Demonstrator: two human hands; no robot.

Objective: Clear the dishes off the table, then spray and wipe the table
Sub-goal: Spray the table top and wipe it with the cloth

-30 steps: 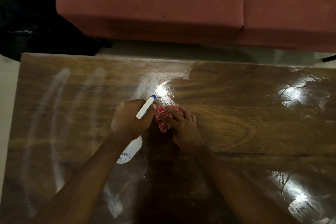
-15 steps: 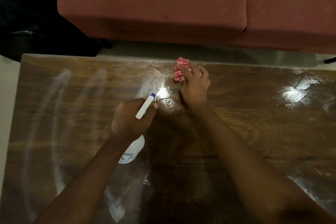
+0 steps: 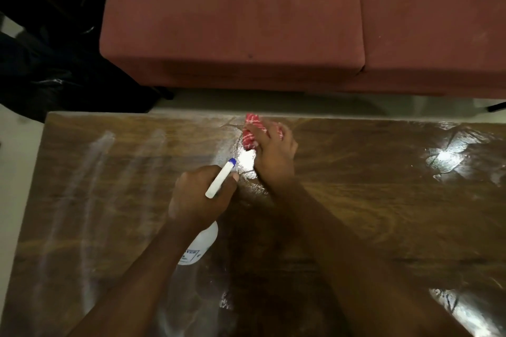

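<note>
Left grip (image 3: 200,197) is wrapped tight round the bottle (image 3: 203,243), mid-desk (image 3: 383,200). Right grip (image 3: 273,161) is clamped on the red cloth (image 3: 251,134), down on the desk's far edge by the sofa (image 3: 232,22).

Person's left hand (image 3: 197,197) & right hand (image 3: 273,164) both bare, forearms bare up to frame edge, short thumbnail seen on left, right fingers (image 3: 269,135) partly blurred, upper arms out of view.

Print on the spray bottle (image 3: 202,241) is too blurred to read.
</note>
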